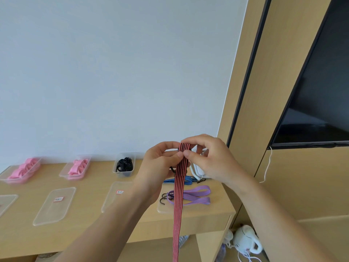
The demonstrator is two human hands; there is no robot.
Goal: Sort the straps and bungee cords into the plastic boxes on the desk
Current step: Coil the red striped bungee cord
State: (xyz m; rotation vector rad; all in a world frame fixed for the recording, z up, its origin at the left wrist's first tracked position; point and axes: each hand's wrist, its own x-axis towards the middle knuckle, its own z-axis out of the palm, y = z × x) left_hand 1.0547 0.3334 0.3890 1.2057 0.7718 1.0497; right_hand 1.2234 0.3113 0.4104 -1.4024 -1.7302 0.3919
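Centrally, left hand (160, 163) and right hand (209, 157) tight on striped cord (178, 195) above wooden desk (90, 229).

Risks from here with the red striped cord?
1. The red striped cord hangs past the desk edge; its tail may snag the hooks of the purple cord when moved.
2. The left hand and right hand pinch only its top end; a slip would likely drop it.

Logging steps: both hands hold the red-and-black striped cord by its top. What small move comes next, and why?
Probably fold it in half: the left hand and right hand pinch the striped cord at its top, its tail hangs below the desk edge, and the purple cords lie folded.
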